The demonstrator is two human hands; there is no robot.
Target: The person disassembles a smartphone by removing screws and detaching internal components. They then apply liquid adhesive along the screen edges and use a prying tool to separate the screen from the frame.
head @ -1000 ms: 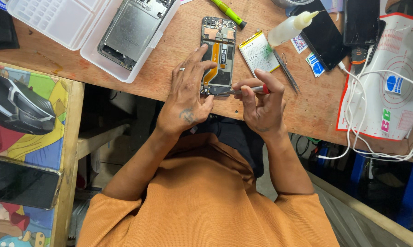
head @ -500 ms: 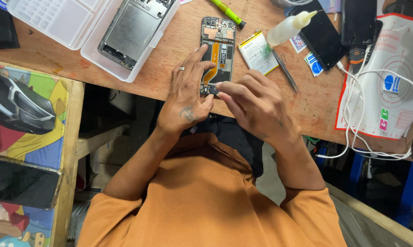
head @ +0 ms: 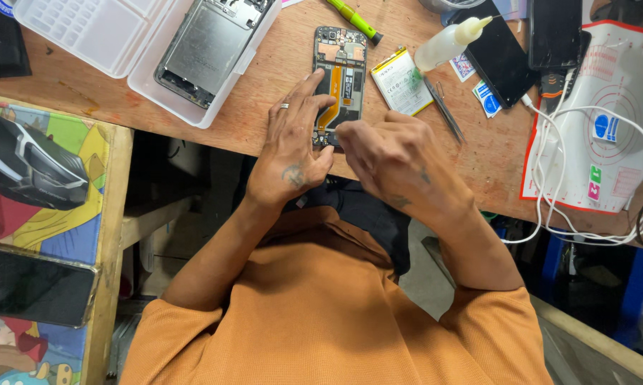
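Orange flex strip: runs down the opened phone, which lies back-off on the wooden worktop.
Left hand: flat, fingers spread along the phone's left edge, apparently pinning it so it cannot slide.
Right hand: curled narrow over the phone's lower end, fingertips pinched at the bottom board; whether they grip a tool I cannot tell.
Just right of the phone: battery, tweezers, squeeze bottle, all within reach.
Above: green screwdriver.
Left: clear tray keeping a spare phone frame.
Far right: white cables over a work mat.
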